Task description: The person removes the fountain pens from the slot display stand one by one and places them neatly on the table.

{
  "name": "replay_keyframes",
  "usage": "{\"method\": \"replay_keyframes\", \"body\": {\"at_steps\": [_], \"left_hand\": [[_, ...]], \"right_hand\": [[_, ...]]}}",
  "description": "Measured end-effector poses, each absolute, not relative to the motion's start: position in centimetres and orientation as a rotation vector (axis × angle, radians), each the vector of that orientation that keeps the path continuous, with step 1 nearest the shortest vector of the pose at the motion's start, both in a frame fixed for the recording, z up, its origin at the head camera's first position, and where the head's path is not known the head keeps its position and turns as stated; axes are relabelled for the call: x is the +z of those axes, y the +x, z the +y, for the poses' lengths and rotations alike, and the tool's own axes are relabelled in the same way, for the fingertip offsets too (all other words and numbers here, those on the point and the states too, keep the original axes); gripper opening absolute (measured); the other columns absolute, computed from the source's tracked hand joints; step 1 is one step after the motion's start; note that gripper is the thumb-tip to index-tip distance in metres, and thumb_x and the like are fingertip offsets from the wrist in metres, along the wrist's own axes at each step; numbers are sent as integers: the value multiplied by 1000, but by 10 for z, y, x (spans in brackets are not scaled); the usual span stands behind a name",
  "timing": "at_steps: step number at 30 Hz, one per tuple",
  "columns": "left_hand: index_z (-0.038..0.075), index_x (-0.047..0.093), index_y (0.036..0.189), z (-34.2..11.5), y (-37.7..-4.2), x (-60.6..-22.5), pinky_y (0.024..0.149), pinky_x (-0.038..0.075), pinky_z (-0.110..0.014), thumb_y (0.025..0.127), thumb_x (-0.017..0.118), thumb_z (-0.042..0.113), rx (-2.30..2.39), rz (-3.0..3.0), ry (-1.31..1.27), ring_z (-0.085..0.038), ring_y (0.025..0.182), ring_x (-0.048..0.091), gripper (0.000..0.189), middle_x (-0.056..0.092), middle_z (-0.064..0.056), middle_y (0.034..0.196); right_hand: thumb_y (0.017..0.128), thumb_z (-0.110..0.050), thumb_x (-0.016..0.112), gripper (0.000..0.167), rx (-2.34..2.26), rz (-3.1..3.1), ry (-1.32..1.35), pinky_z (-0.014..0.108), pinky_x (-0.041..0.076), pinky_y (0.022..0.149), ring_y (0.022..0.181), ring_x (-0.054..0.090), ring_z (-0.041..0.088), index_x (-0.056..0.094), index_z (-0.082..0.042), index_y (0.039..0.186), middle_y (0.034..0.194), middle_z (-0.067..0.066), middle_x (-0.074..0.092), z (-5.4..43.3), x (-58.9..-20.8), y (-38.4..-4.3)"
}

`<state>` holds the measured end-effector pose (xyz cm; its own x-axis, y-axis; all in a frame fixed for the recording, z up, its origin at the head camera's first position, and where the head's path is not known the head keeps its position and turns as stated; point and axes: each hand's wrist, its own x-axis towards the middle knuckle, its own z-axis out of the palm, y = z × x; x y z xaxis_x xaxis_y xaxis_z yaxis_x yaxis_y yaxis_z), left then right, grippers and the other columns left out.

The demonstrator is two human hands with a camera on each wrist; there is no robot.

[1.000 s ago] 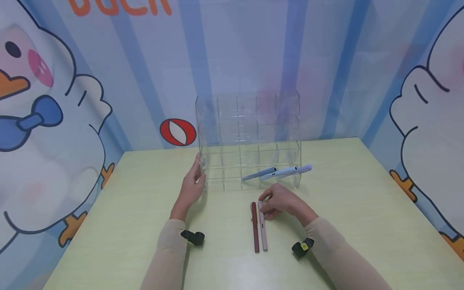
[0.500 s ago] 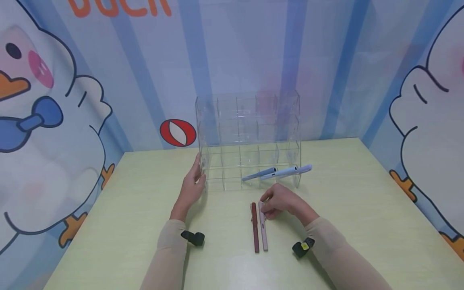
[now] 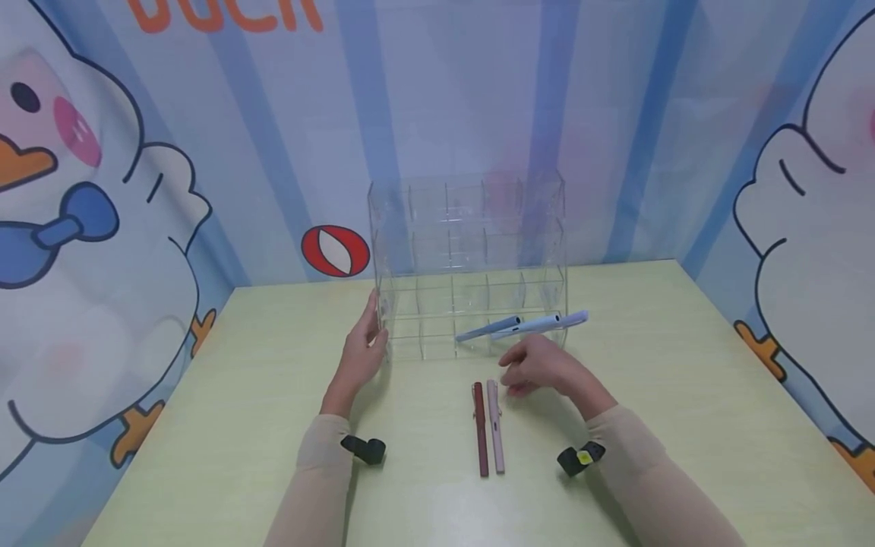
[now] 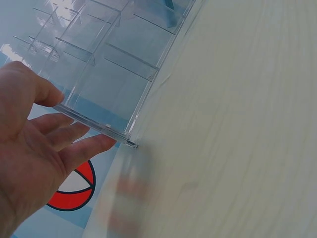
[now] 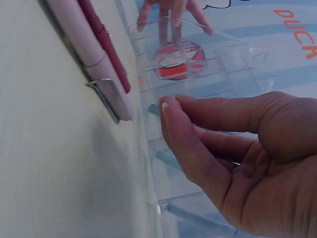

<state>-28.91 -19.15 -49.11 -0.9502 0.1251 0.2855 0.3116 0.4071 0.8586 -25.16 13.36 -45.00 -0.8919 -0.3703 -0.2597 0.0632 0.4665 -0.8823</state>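
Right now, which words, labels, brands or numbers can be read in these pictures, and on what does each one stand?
"DUCK": orange letters on the backdrop, read whole in the right wrist view; the head view cuts off their tops at its upper edge.
The pink pen, the dark red pen, the two light blue pens and the clear rack: no readable text.
The yellow mark on the right wristband: too small to read.

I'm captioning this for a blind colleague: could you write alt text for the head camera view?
A person's left hand rests against the left side of a clear acrylic rack on a pale green table, while the right hand hovers empty above two pens, dark red pen and pink pen, lying side by side. Two light blue pens sit in the rack's bottom row.
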Motion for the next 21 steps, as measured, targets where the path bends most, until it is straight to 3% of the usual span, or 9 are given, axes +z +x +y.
{"method": "replay_keyframes", "body": {"at_steps": [15, 21], "left_hand": [[30, 9, 162, -190, -286, -490, 112, 32, -55, 104, 45, 8, -1564, -2484, -375, -37, 140, 40, 72, 24, -8, 164], [23, 10, 163, -190, -287, -492, 113, 31, -54, 104, 45, 8, -1554, -2485, -367, -36, 140, 40, 71, 23, -6, 164]], "right_hand": [[89, 1, 67, 41, -1467, 2318, -303, 42, 60, 76, 79, 71, 26, 59, 13, 128, 92, 18, 68, 157, -421, -251], [90, 0, 66, 42, -1503, 2362, -362, 43, 59, 81, 86, 70, 28, 58, 11, 130, 96, 17, 64, 166, -410, -248]]}}
